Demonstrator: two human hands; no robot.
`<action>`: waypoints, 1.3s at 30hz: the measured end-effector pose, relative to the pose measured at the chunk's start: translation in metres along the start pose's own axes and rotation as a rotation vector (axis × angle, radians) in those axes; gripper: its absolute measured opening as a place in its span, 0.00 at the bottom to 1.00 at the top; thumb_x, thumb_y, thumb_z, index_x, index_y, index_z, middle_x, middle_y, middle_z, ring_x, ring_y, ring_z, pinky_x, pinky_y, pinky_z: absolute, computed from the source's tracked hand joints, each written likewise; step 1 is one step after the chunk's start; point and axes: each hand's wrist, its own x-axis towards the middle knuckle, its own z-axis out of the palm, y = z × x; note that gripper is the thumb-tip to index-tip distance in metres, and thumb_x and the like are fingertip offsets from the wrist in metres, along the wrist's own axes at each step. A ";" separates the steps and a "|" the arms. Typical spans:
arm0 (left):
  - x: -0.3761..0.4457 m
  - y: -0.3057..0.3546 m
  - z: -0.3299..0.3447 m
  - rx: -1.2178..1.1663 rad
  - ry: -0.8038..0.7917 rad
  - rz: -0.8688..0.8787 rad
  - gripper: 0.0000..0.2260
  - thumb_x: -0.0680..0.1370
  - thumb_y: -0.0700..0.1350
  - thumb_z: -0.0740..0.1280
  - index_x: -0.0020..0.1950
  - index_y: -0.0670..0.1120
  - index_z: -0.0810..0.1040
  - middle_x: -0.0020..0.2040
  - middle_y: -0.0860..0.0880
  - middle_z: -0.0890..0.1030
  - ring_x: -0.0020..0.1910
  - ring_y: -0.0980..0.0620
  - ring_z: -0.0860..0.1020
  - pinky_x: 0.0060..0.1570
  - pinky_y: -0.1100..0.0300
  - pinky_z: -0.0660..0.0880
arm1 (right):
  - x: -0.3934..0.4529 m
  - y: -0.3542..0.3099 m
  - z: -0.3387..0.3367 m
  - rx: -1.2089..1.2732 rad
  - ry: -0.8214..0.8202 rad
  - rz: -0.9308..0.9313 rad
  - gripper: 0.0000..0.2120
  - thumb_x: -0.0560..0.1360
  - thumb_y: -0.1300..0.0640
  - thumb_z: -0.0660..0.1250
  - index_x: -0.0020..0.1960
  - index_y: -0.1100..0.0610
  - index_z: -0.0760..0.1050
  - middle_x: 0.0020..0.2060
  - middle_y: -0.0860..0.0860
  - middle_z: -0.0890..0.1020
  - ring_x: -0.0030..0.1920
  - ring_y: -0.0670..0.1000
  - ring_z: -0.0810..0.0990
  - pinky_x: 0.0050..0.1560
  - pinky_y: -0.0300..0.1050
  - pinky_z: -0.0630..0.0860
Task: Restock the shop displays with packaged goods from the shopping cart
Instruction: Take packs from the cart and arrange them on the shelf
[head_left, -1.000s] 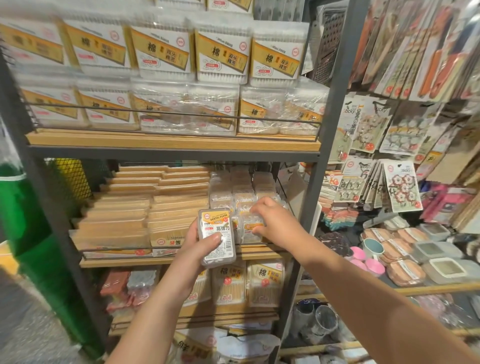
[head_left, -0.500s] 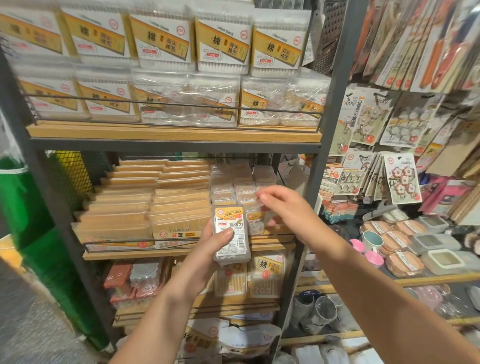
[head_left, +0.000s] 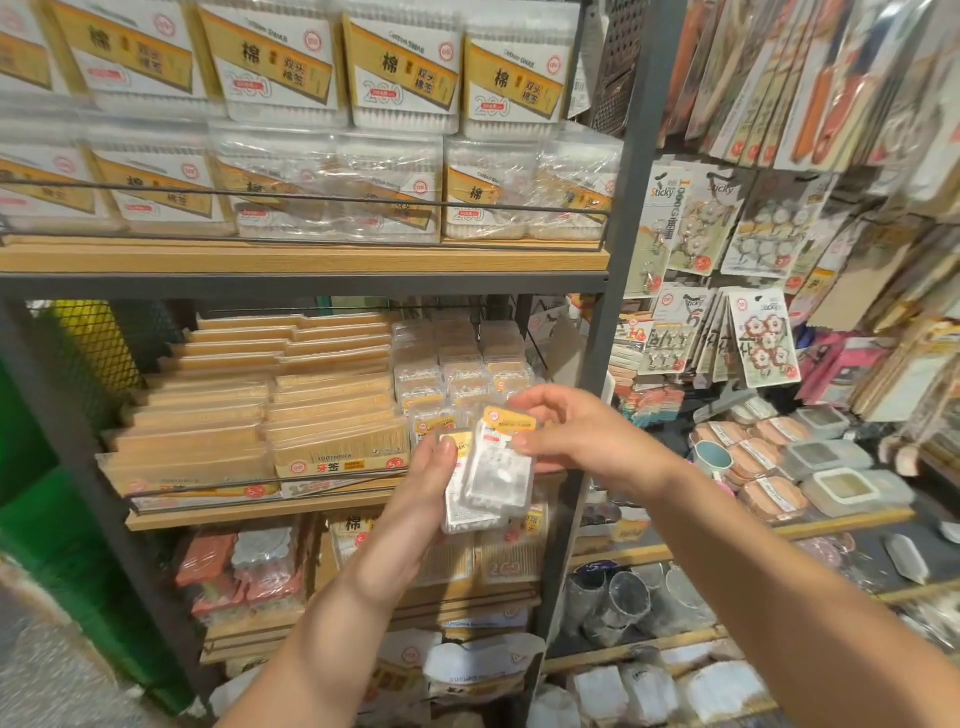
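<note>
1. A dark metal shelf unit (head_left: 621, 291) with wooden boards stands straight ahead of both hands.
2. Boxes of cotton swabs (head_left: 400, 78) fill the shelf well above the hands.
3. Flat toothpick packs (head_left: 332, 415) are stacked on the middle shelf, just left of the left hand.
4. Small clear floss boxes (head_left: 462, 374) sit stacked on that same shelf, just beyond the hands.
5. The left hand (head_left: 426, 493) grips a clear dental floss pack (head_left: 457, 514) from its left side, thumb across the front.
6. The right hand (head_left: 582, 441) pinches a second floss pack (head_left: 501, 467) by its top right corner; it overlaps the first pack between the two hands.
</note>
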 end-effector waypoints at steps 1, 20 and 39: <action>0.001 0.000 0.001 -0.008 0.023 0.004 0.31 0.77 0.67 0.60 0.78 0.60 0.58 0.71 0.62 0.67 0.71 0.53 0.68 0.71 0.44 0.65 | 0.000 -0.003 -0.010 0.012 0.022 0.014 0.18 0.73 0.69 0.70 0.61 0.56 0.74 0.54 0.54 0.82 0.49 0.49 0.85 0.48 0.41 0.82; 0.015 -0.006 -0.003 -0.005 0.076 -0.078 0.40 0.64 0.78 0.66 0.72 0.60 0.70 0.71 0.54 0.74 0.71 0.46 0.71 0.71 0.36 0.63 | 0.053 0.006 -0.017 -1.289 0.311 -0.020 0.25 0.72 0.56 0.75 0.67 0.52 0.73 0.61 0.54 0.77 0.57 0.57 0.79 0.56 0.49 0.76; 0.014 -0.011 -0.005 -0.051 0.022 -0.080 0.33 0.75 0.68 0.60 0.77 0.56 0.62 0.65 0.63 0.67 0.66 0.60 0.63 0.75 0.46 0.58 | 0.078 0.027 -0.011 -1.279 0.373 -0.010 0.18 0.71 0.73 0.64 0.59 0.59 0.72 0.53 0.57 0.75 0.50 0.61 0.79 0.48 0.51 0.76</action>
